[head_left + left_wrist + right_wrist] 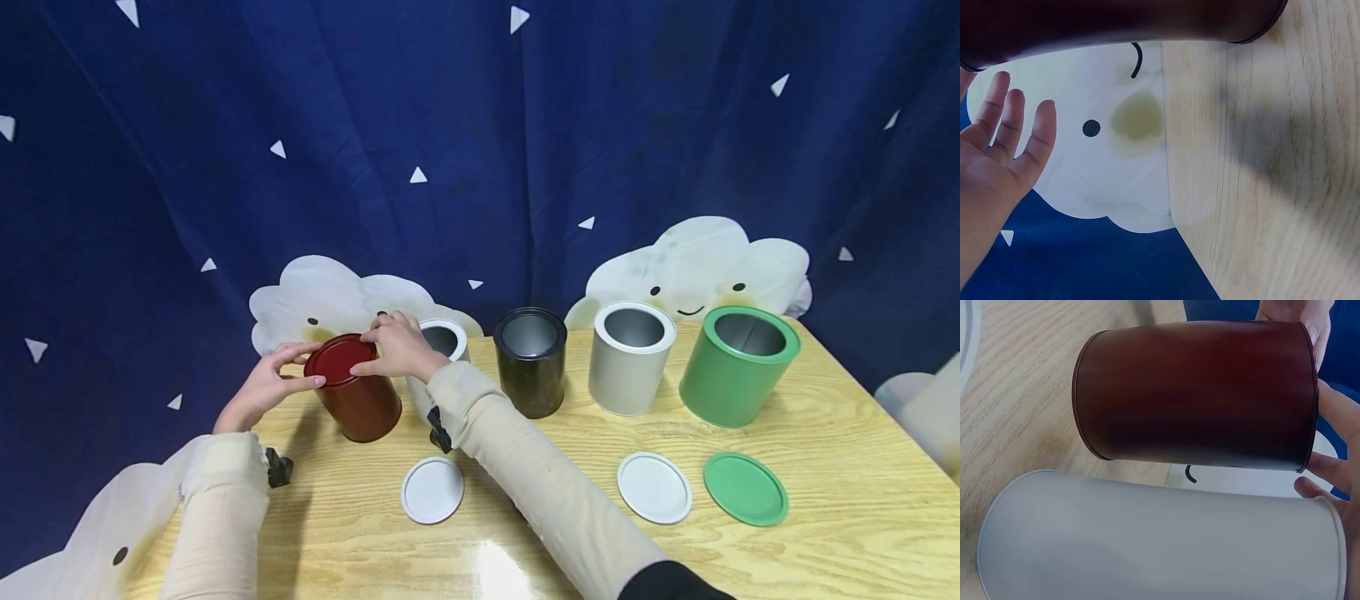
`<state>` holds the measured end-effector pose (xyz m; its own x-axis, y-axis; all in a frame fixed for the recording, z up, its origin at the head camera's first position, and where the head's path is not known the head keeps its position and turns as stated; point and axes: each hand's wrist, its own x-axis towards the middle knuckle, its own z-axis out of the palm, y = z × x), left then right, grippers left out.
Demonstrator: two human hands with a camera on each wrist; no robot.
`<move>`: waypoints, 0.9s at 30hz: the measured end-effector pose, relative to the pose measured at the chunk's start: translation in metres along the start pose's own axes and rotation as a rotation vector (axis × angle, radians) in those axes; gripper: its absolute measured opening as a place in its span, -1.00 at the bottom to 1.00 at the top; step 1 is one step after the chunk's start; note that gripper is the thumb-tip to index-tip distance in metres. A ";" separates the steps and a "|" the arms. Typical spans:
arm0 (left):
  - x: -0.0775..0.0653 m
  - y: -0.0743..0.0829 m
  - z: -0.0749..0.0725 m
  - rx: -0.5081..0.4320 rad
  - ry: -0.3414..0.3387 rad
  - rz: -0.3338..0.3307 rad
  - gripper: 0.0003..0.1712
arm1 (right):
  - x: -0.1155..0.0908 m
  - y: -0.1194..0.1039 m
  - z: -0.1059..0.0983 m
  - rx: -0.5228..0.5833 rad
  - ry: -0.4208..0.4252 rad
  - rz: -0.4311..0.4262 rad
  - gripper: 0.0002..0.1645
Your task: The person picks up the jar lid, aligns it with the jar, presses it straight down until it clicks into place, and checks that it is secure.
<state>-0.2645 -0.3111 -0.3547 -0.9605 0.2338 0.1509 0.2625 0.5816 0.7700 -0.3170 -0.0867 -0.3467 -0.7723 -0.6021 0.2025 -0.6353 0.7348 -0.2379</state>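
Cream sleeves [555, 500] are crossing the tabletop [360, 550], leading to a dark red can [363, 412] standing near its back left corner. Both the left hand [266, 385] and right hand [405, 346] are touching its rim from opposite sides, thumbs and fingers spreading wide. White [417, 398], black [531, 382], pale grey [624, 375] and green cans [720, 379] are standing along the back edge, uncovered; white lids [432, 491] and a green lid [746, 489] are lying in front.

You face a dark blue curtain [465, 92] marked with white triangles [417, 177] and cloud shapes [697, 262]; your light wood-grain table [847, 467] shows bright glare [501, 571] nearest you.
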 end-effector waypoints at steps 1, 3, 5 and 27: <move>0.000 0.000 0.000 -0.003 -0.002 -0.001 -0.38 | 0.000 0.000 0.000 0.000 -0.003 0.003 -0.27; 0.000 -0.001 -0.001 0.007 -0.003 -0.009 -0.37 | -0.001 -0.001 -0.001 0.001 0.001 0.007 -0.28; 0.001 0.000 -0.002 0.025 -0.009 -0.017 -0.36 | -0.006 -0.005 -0.008 0.000 -0.016 0.019 -0.30; 0.001 0.003 -0.004 0.067 -0.051 -0.063 -0.34 | -0.005 -0.005 -0.006 -0.023 -0.014 0.028 -0.31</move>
<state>-0.2653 -0.3122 -0.3502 -0.9699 0.2332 0.0704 0.2087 0.6466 0.7338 -0.3104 -0.0852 -0.3408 -0.7901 -0.5851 0.1828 -0.6130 0.7586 -0.2209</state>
